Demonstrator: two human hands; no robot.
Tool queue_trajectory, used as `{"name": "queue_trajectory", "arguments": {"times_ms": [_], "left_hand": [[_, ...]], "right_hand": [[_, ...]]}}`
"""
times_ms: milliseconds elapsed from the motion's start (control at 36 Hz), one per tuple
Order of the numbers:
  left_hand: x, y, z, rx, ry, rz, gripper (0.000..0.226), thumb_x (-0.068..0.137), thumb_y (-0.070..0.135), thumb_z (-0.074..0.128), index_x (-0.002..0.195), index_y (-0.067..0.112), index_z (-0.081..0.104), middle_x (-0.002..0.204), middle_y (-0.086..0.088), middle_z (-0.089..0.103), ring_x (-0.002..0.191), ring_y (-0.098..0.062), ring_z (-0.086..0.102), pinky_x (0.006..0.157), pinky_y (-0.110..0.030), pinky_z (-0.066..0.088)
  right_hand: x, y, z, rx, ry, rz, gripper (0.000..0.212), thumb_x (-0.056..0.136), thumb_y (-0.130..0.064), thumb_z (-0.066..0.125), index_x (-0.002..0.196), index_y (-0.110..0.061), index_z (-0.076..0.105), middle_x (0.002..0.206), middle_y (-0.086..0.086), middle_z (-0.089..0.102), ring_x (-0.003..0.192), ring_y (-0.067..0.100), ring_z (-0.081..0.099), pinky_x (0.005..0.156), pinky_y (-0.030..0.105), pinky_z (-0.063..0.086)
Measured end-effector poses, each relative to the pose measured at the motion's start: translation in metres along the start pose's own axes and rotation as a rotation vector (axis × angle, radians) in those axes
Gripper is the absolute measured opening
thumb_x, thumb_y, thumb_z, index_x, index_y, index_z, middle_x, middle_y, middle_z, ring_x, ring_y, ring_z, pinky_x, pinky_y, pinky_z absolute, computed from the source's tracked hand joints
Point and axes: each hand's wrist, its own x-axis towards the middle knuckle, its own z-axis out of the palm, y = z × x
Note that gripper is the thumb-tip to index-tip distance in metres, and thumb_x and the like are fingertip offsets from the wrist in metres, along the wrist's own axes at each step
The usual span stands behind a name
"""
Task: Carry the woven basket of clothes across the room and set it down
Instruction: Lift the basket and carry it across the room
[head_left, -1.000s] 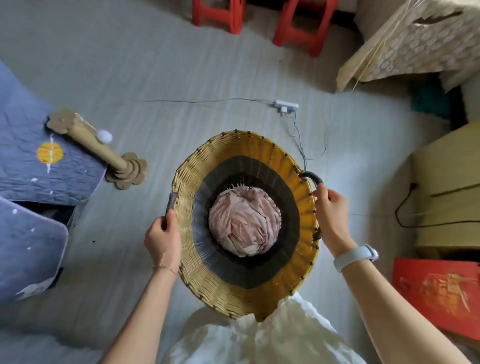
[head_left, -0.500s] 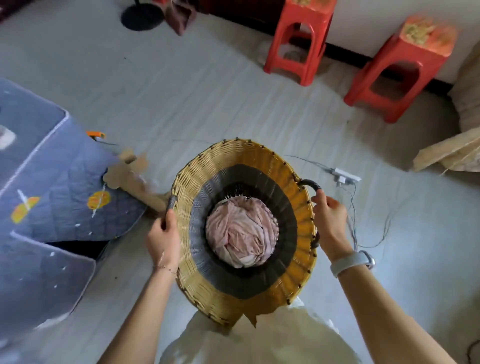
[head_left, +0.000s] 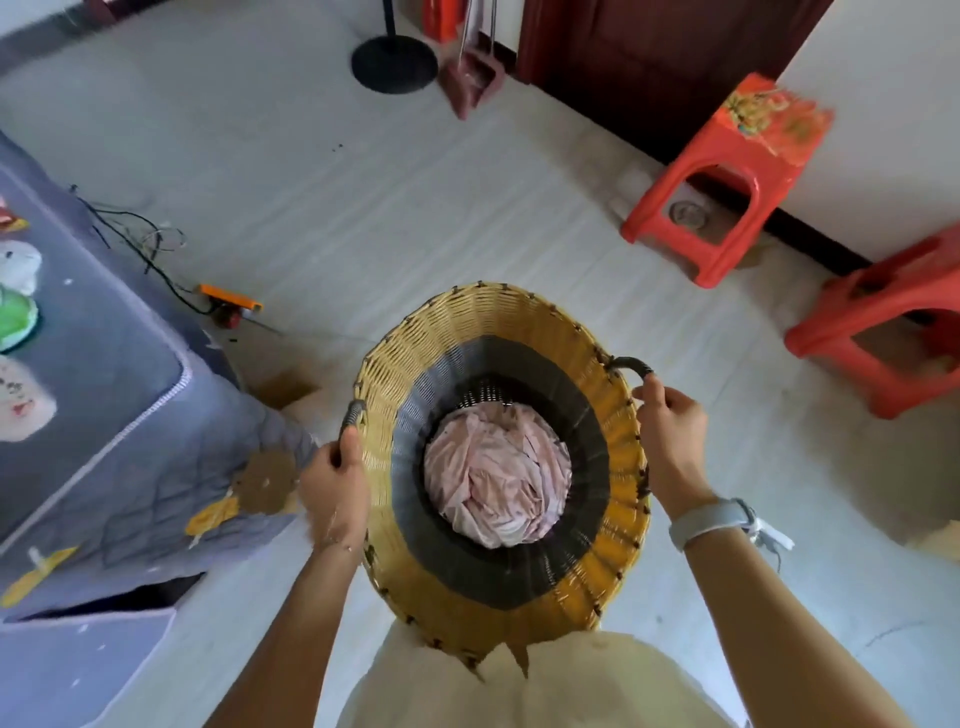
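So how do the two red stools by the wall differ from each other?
The farther red stool stands fully in view, while the nearer red stool is cut off by the picture's right edge. The farther one has a printed orange and gold pattern on its seat; the nearer one's seat looks plain red. The farther one sits beside the dark door; the nearer one sits further along the wall. Both are red plastic, upright on the floor.
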Motion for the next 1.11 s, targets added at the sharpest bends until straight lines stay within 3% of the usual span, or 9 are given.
{"name": "queue_trajectory", "arguments": {"times_ms": [111,167,278,472,722,806,917,1028,1111], "left_hand": [[0.081,0.049,0.009,0.019,0.008,0.013,0.041,0.095,0.033,0.041,0.087,-0.001,0.061,0.084,-0.017,0.057,0.083,-0.03,0.052,0.072,-0.031,0.032],[0.117,0.071,0.011,0.033,0.021,0.015,0.04,0.096,0.032,0.04,0.088,-0.001,0.061,0.085,-0.018,0.057,0.093,-0.036,0.057,0.074,-0.032,0.034],[0.179,0.111,0.012,0.06,0.071,-0.007,0.048,0.096,0.032,0.041,0.095,-0.01,0.063,0.104,-0.03,0.065,0.1,-0.042,0.059,0.084,-0.04,0.043],[0.278,0.175,0.017,-0.01,0.156,0.003,0.04,0.096,0.029,0.04,0.085,-0.003,0.061,0.081,-0.017,0.054,0.082,-0.029,0.053,0.076,-0.037,0.04],[0.413,0.245,0.028,-0.066,0.277,-0.102,0.051,0.094,0.034,0.04,0.072,-0.009,0.055,0.062,-0.017,0.047,0.065,-0.028,0.042,0.061,-0.038,0.033],[0.452,0.273,0.029,-0.105,0.313,-0.134,0.047,0.094,0.033,0.042,0.057,0.003,0.043,0.053,-0.009,0.039,0.057,-0.024,0.034,0.053,-0.037,0.026],[0.494,0.298,0.029,-0.138,0.386,-0.184,0.048,0.095,0.027,0.042,0.049,0.015,0.033,0.05,-0.006,0.034,0.053,-0.019,0.03,0.052,-0.036,0.023],[0.541,0.314,0.024,-0.155,0.419,-0.224,0.048,0.095,0.027,0.041,0.048,0.016,0.032,0.05,-0.005,0.031,0.051,-0.015,0.027,0.049,-0.031,0.022],[0.586,0.319,0.018,-0.163,0.441,-0.226,0.048,0.094,0.028,0.042,0.05,0.013,0.031,0.051,-0.005,0.028,0.051,-0.016,0.026,0.049,-0.032,0.02]], "right_hand": [[0.05,-0.056,0.057,-0.031,0.02,0.017,0.051,0.093,-0.029,0.04,0.101,0.018,0.056,0.076,0.03,0.053,0.07,0.026,0.042,0.061,0.039,0.038],[0.072,-0.083,0.083,-0.014,-0.01,0.026,0.05,0.094,-0.029,0.039,0.101,0.017,0.056,0.076,0.016,0.047,0.068,0.026,0.04,0.06,0.034,0.033],[0.108,-0.131,0.13,-0.026,-0.039,-0.017,0.049,0.094,-0.027,0.039,0.101,0.017,0.057,0.076,0.015,0.046,0.064,0.026,0.038,0.053,0.029,0.029],[0.175,-0.208,0.216,-0.011,-0.118,-0.022,0.046,0.095,-0.028,0.038,0.096,0.013,0.059,0.059,0.004,0.041,0.053,0.017,0.033,0.051,0.029,0.028],[0.283,-0.321,0.347,-0.076,-0.241,-0.156,0.048,0.094,-0.026,0.04,0.099,0.019,0.056,0.075,0.015,0.046,0.069,0.026,0.04,0.062,0.034,0.032],[0.313,-0.363,0.393,-0.121,-0.296,-0.187,0.047,0.093,-0.027,0.041,0.098,0.016,0.058,0.073,0.016,0.046,0.069,0.026,0.041,0.063,0.034,0.034],[0.338,-0.407,0.448,-0.165,-0.323,-0.234,0.049,0.092,-0.028,0.042,0.098,0.018,0.055,0.08,0.04,0.052,0.069,0.025,0.041,0.062,0.047,0.044],[0.356,-0.444,0.498,-0.203,-0.368,-0.245,0.048,0.093,-0.03,0.041,0.098,0.015,0.058,0.073,0.018,0.046,0.07,0.025,0.042,0.063,0.035,0.036],[0.366,-0.468,0.541,-0.209,-0.38,-0.26,0.048,0.093,-0.03,0.042,0.098,0.016,0.057,0.072,0.027,0.042,0.069,0.025,0.041,0.061,0.041,0.04]]}}
